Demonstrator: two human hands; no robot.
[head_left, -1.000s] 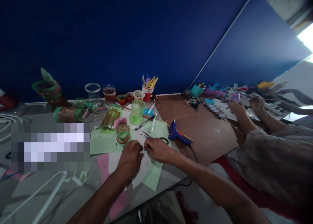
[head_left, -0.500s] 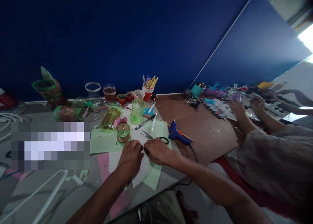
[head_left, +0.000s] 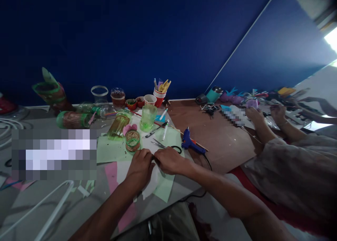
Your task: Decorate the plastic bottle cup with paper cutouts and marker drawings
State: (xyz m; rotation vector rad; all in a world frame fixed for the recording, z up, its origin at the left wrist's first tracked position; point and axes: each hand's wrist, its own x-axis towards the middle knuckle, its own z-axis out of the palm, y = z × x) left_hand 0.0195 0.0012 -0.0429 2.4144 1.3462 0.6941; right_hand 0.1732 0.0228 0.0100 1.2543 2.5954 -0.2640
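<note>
My left hand [head_left: 141,167] and my right hand [head_left: 168,160] meet over the papers at the middle of the table, fingers curled. Whatever they pinch between them is hidden by the fingers. Just beyond the left hand stands a small clear cup with a green rim [head_left: 133,141], filled with something brown, with a pink paper piece [head_left: 130,129] at its edge. Scissors [head_left: 165,145] with dark handles lie right behind my right hand. Pale green paper [head_left: 113,151] and white paper [head_left: 150,190] lie around and under the hands.
A blue glue gun [head_left: 190,142] lies right of the scissors, its cord running off the table edge. Behind are a green plastic cup [head_left: 148,118], a cut bottle [head_left: 119,125] and red cups [head_left: 160,99] holding tools. At right, a co-worker's hands [head_left: 256,115] hold something purple.
My hands have drawn slightly closer together, with the right moving a little left. The view has shifted slightly. The objects on the table stay in place.
</note>
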